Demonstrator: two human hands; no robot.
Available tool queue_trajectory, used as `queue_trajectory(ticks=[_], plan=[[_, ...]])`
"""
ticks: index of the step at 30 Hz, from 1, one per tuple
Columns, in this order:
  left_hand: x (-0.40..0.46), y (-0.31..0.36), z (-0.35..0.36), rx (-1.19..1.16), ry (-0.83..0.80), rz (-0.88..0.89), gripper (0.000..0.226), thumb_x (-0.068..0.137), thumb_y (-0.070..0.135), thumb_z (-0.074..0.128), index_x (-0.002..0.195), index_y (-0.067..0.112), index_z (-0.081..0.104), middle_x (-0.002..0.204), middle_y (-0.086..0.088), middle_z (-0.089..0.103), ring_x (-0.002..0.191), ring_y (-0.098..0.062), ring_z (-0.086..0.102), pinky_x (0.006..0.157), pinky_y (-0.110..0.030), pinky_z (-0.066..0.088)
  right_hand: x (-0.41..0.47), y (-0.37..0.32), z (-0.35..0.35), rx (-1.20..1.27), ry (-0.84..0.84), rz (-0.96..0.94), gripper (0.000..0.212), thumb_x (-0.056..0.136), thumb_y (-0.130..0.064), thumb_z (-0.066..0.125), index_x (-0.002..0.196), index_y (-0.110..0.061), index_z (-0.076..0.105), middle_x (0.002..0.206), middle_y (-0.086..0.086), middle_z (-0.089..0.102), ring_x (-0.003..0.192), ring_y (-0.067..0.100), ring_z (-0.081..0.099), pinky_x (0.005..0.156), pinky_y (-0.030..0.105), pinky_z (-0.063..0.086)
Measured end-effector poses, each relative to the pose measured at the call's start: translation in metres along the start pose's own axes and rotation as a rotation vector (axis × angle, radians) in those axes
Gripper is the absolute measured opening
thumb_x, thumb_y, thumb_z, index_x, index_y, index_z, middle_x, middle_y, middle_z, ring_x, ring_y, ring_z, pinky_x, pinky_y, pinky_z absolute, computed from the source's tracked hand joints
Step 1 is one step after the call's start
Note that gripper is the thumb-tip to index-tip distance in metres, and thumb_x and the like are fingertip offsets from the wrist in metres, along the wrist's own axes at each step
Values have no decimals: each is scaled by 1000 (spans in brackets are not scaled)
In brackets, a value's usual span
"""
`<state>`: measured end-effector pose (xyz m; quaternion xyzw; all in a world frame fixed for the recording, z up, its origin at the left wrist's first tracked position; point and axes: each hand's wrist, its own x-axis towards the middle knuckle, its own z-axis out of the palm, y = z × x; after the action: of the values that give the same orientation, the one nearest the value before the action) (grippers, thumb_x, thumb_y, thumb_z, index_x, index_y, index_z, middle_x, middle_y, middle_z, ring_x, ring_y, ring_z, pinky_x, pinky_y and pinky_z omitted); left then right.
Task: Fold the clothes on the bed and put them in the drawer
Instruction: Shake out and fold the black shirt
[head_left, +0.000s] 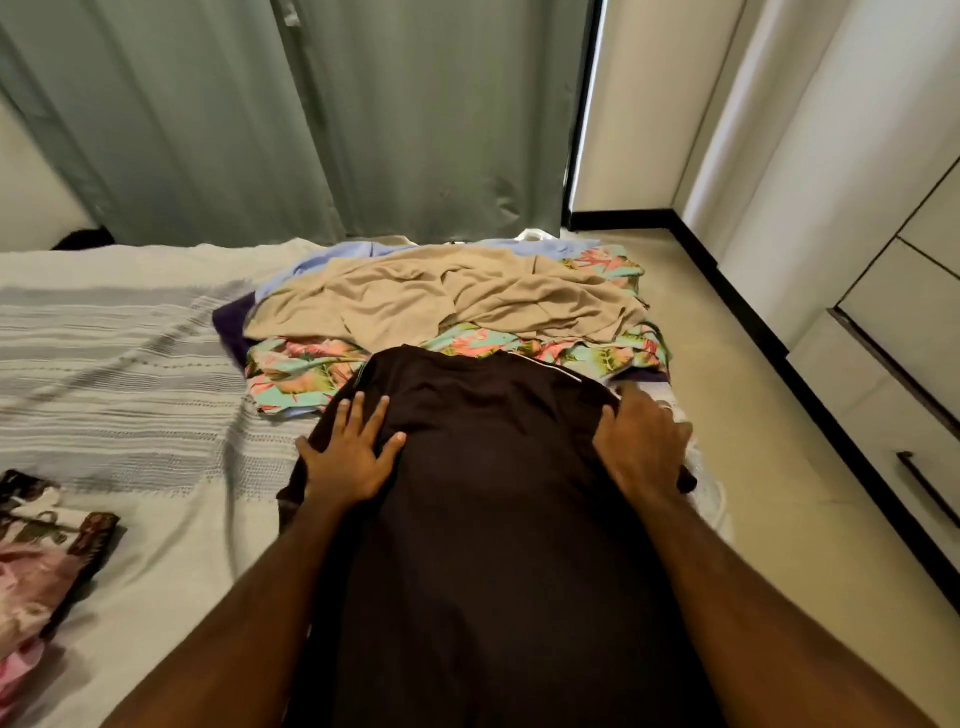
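Green curtains (291, 114) hang behind the bed (130, 374), where a dark garment (488, 509) lies spread from the centre down to 6 o'clock. Left hand (350, 454) presses flat on its 9 o'clock edge, fingers straight and splayed; right hand (644, 447) lies on its 3 o'clock edge, fingers curled over the fabric. Beyond, at 12 o'clock, lie a beige cloth (447, 296) and a floral shirt (296, 369).

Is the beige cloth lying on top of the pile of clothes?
Yes, the beige cloth lies crumpled over the floral garment on the bed.
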<state>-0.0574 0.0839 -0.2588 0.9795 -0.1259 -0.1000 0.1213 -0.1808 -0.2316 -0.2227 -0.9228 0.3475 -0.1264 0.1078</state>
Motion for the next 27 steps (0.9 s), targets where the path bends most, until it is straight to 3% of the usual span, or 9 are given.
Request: queue_trajectory(ticks=[4, 9, 15, 18, 21, 24, 27], plan=[[4, -7, 17, -1, 97, 18, 65, 98, 68, 27, 157, 49, 5, 168, 11, -5, 154, -9, -11, 113, -72, -1, -1, 26, 20, -159, -12, 101, 54, 95, -55, 47, 126, -11, 57, 129, 14, 55, 119, 35, 50, 92, 53, 42], [5, -10, 16, 1, 77, 15, 66, 98, 69, 26, 157, 49, 6, 168, 11, -7, 154, -8, -12, 113, -72, -1, 15, 31, 7, -97, -36, -81, 36, 106, -41, 37, 128, -18, 53, 115, 15, 65, 102, 36, 63, 82, 45, 49], [6, -8, 21, 4, 72, 4, 67, 97, 69, 26, 157, 48, 5, 168, 11, -8, 153, -8, -13, 112, -72, -3, 87, 59, -30, -353, -86, -345, 46, 106, -51, 27, 133, -18, 46, 109, 19, 67, 91, 39, 65, 71, 41, 48], [8, -8, 22, -11, 83, 5, 71, 93, 73, 23, 157, 48, 5, 168, 11, -8, 153, -8, -13, 112, -72, -2, 111, 60, -33, -387, -143, -321, 43, 106, -50, 32, 134, -20, 43, 113, 14, 67, 97, 36, 65, 84, 47, 47], [8, -5, 18, -55, 70, 17, 75, 90, 79, 24, 157, 49, 6, 169, 11, -4, 154, -8, -10, 112, -73, -3, 106, 50, -22, -354, -59, -266, 38, 102, -37, 47, 136, -20, 45, 128, 10, 62, 115, 33, 58, 100, 59, 35], [-11, 0, 7, -303, 196, 27, 83, 84, 73, 48, 156, 47, 15, 166, 10, 22, 153, -12, 16, 115, -65, 1, 81, 16, -8, -284, 68, -383, 31, 96, -29, 56, 124, -17, 56, 121, 9, 63, 109, 32, 59, 95, 59, 38], [-46, -12, -6, -319, 505, -69, 76, 76, 71, 63, 141, 34, 48, 136, 3, 63, 128, -21, 56, 109, -56, 26, 60, -33, 5, -170, 81, -542, 23, 94, -28, 58, 114, -18, 60, 111, 6, 66, 100, 30, 62, 94, 59, 39]])
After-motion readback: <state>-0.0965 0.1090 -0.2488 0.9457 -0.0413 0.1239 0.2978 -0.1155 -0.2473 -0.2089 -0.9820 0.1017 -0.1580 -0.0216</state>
